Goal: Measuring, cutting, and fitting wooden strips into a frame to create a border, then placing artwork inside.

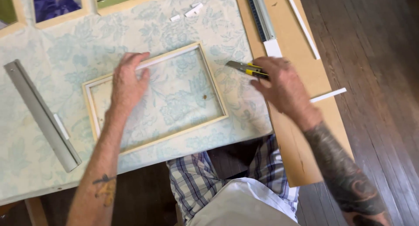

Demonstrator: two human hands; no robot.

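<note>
An empty pale wooden picture frame [216, 90] lies flat on a floral cloth-covered table [65, 47]. My left hand [128, 84] rests on the frame's far rail, fingers pressing a thin white strip [163, 60] that lies along the inside of that rail. My right hand [281, 84] is just right of the frame and grips a yellow and black utility knife [242, 68], its blade end pointing left toward the frame's right corner.
A long grey metal ruler [41, 114] lies at the left. A brown board [301, 134] runs along the table's right side, bearing a cutting ruler [261, 16] and white strips [301, 23]. Small white offcuts [192, 10] and other frames [126, 2] sit at the far edge. Dark wooden floor [375, 55] to the right.
</note>
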